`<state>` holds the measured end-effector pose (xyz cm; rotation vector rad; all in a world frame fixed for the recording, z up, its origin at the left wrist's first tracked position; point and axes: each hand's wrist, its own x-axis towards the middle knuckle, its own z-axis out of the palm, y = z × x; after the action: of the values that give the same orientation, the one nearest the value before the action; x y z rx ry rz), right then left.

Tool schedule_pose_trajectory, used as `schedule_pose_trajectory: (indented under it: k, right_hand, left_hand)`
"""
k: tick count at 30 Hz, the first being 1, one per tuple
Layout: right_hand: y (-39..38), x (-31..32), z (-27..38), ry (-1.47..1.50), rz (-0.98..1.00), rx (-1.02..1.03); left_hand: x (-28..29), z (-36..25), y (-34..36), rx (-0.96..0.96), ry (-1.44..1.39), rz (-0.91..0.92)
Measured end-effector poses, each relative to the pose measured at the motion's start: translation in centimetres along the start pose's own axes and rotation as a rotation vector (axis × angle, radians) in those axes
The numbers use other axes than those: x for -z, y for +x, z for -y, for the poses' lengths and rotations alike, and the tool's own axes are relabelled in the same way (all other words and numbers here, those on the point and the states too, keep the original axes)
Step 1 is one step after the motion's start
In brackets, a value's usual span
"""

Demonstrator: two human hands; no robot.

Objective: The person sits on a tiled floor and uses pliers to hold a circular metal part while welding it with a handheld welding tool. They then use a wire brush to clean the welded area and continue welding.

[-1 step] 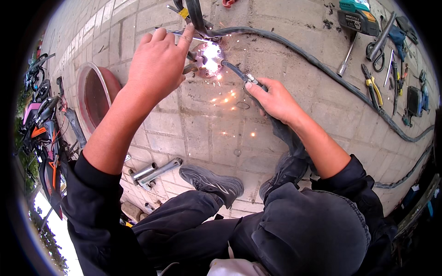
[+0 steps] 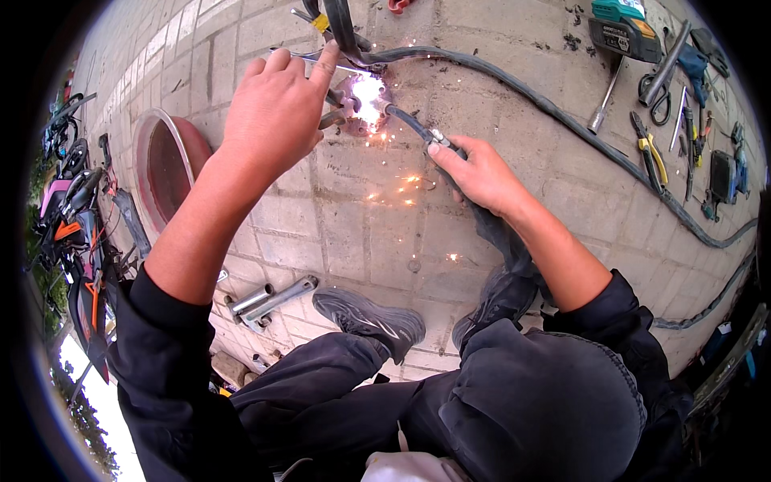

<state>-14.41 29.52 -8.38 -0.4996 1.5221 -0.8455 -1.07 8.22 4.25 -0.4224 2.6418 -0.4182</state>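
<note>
My right hand (image 2: pixel 478 175) is closed around the handle of a welding torch (image 2: pixel 414 123). The torch's dark neck points left, and its tip meets a bright white-violet arc (image 2: pixel 369 95). Sparks (image 2: pixel 408 186) scatter below the arc. Beside the glare, dark metal prongs (image 2: pixel 331 120) of a workpiece come out from under my left hand (image 2: pixel 273 112). That hand's index finger stretches toward a thick black tube (image 2: pixel 342 30), and the other fingers are bent. What they grip underneath is hidden. Glare covers the spot being welded.
A black cable (image 2: pixel 514 83) curves across the paving to the right. Pliers (image 2: pixel 649 149), scissors (image 2: pixel 660 100), a cordless tool (image 2: pixel 625 36) and other hand tools lie there. At left are a reddish metal rim (image 2: pixel 148 173) and motorbike parts (image 2: pixel 80 233). Metal tubes (image 2: pixel 273 301) lie near my shoe (image 2: pixel 369 321).
The arc's glow and the scatter of sparks differ slightly. Both hands and the torch show no visible movement.
</note>
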Motion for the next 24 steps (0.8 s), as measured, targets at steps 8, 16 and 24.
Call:
schedule_pose_trajectory:
  k: [8,16,24]
  right_hand:
    - [-0.1,-0.1,0.0,-0.048,-0.033,0.115]
    - [-0.4,0.3,0.5,-0.068,-0.043,0.031]
    - [-1.7,1.2,1.6,-0.069,-0.156,0.117]
  left_hand:
    - [0.2,0.0,0.0,0.003,-0.027,0.008]
    - [0.1,-0.1,0.1,-0.010,0.001,-0.041]
    - [-0.2,0.2,0.0,-0.006,-0.028,-0.028]
